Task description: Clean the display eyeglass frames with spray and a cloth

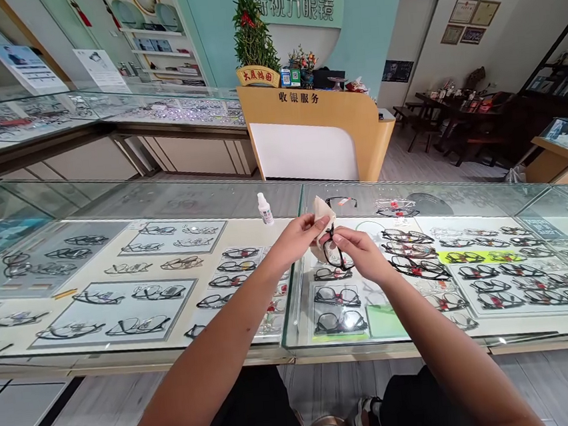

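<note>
Over the glass display counter [293, 306], my left hand [300, 237] pinches a pale cloth [323, 210] at the frame of a pair of black-rimmed eyeglasses [337, 261]. My right hand [360, 249] grips the same eyeglasses between thumb and fingers, with one lens hanging below the fingertips. Part of the eyeglasses is hidden by the cloth and my fingers. A small white bottle [264, 209] stands upright on the glass, left of and beyond my hands.
Rows of eyeglasses [416, 267] lie inside the counter on both sides of my hands. A wooden reception desk [368, 121] stands beyond, bearing a leafy plant [253, 38]. Further display cases [173, 110] run along the back left. A dark wooden table [475, 111] is at far right.
</note>
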Tool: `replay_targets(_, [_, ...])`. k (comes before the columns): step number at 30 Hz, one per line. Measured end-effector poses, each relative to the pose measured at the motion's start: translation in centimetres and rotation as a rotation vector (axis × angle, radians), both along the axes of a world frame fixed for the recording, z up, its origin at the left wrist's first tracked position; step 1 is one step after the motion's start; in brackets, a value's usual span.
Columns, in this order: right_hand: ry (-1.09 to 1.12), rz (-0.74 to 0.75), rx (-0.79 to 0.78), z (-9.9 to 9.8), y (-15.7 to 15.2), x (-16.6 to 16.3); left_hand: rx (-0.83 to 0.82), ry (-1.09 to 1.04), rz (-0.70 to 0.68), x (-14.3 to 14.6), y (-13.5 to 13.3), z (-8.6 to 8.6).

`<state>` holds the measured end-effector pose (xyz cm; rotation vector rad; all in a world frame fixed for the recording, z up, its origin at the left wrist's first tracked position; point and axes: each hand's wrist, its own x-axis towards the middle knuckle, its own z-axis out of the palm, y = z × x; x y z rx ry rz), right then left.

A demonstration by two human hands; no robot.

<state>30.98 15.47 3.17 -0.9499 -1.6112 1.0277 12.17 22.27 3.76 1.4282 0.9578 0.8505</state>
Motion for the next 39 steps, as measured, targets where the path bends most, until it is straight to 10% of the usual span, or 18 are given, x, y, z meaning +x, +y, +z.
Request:
replay_targets(4, [0.028,0.006,-0.032,0.1,0.1,0.2,-0.039,-0.128,0.152,0.2,-0.1,0.1])
replay_targets(8, [0.056,0.009,-0.043,0.0,0.1,0.2,0.257,-0.031,0.293,0.2,-0.2,0.2])
replay_targets(27, [0.086,0.08,-0.019,-0.3,0.3,0.2,-0.16,-0.212,-0.034,0.4,-0.6,0.2])
replay_targets(39, [0.466,0.093,-0.397,-1.2,0.5,-0.2,-0.205,-0.626,-0.142,1.5,-1.6,1.0])
